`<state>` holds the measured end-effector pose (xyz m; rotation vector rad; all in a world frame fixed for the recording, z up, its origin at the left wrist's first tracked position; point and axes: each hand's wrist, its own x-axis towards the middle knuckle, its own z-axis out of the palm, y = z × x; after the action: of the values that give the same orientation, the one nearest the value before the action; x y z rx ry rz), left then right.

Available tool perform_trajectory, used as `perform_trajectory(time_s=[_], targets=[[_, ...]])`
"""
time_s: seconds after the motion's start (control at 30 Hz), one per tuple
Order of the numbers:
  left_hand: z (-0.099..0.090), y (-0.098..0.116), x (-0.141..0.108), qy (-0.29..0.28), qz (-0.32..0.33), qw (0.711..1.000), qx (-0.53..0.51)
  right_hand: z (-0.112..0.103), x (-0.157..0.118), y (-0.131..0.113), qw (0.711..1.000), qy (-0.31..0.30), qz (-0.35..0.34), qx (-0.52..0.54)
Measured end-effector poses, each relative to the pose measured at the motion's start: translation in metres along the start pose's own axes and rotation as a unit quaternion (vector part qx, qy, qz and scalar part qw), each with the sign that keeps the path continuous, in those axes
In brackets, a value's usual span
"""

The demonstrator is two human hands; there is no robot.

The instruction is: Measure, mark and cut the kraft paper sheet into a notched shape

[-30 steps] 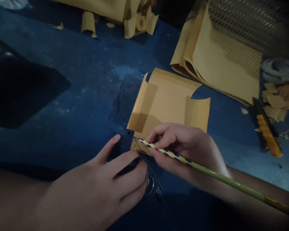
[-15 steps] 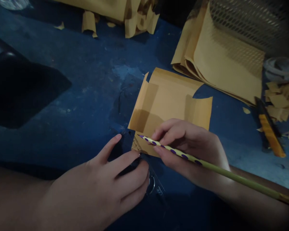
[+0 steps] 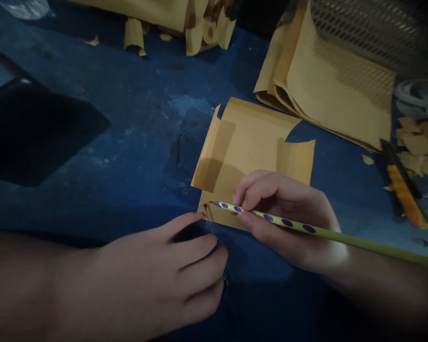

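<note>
My right hand (image 3: 285, 218) grips a yellow-green pencil (image 3: 342, 241) with purple dots. The pencil's purple tip is over the near left corner of a brown paper sheet (image 3: 253, 137), which has folded, notched side flaps. Curled over a clear plastic ruler (image 3: 207, 213), my left hand (image 3: 164, 270) lies at the sheet's near edge. Dark marks on the ruler show at that corner; most of it is hidden beneath my fingers. My left index fingertip is close to the pencil tip.
Stacked brown paper (image 3: 335, 95) lies at the back right beneath a perforated grey object (image 3: 371, 33). A yellow-handled cutter (image 3: 406, 194), a tape roll (image 3: 419, 97) and paper scraps (image 3: 417, 142) are at the right. A black object (image 3: 39, 128) is at the left.
My left hand has shifted right, its index finger coming down to the sheet's corner with the ruler. The pencil has moved slightly right and lies at a flatter slant. The sheet has hardly moved.
</note>
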<state>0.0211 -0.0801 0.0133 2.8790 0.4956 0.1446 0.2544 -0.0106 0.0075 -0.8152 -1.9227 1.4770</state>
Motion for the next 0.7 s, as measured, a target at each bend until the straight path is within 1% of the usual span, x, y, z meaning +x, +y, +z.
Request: perform_trajectory(time_s=[0.1, 0.23, 0.33, 0.43, 0.5, 0.6, 0.7], targets=[[-0.001, -0.005, 0.001, -0.011, 0.004, 1.000, 0.018, 0.000, -0.002, 0.002, 1.000, 0.019, 0.008, 0.006], [-0.003, -0.008, 0.002, -0.005, -0.036, 0.999, 0.034, 0.001, -0.005, 0.006, 0.999, 0.041, 0.020, 0.025], [-0.005, -0.013, 0.002, 0.003, -0.024, 1.000, 0.016, 0.001, -0.006, 0.007, 0.999, 0.046, 0.009, 0.010], [-0.007, -0.021, 0.002, 0.021, -0.019, 1.000, -0.007, 0.001, -0.005, 0.007, 0.999, 0.045, 0.006, -0.005], [-0.007, -0.025, 0.003, 0.043, -0.030, 0.999, -0.005, 0.001, -0.004, 0.007, 0.999, 0.048, 0.012, 0.003], [-0.007, -0.027, 0.002, 0.071, -0.078, 0.994, 0.016, 0.003, -0.003, 0.008, 0.998, 0.049, 0.023, 0.027], [-0.008, -0.026, 0.000, 0.054, -0.138, 0.985, 0.086, 0.006, -0.004, 0.008, 0.995, 0.066, 0.036, 0.067]])
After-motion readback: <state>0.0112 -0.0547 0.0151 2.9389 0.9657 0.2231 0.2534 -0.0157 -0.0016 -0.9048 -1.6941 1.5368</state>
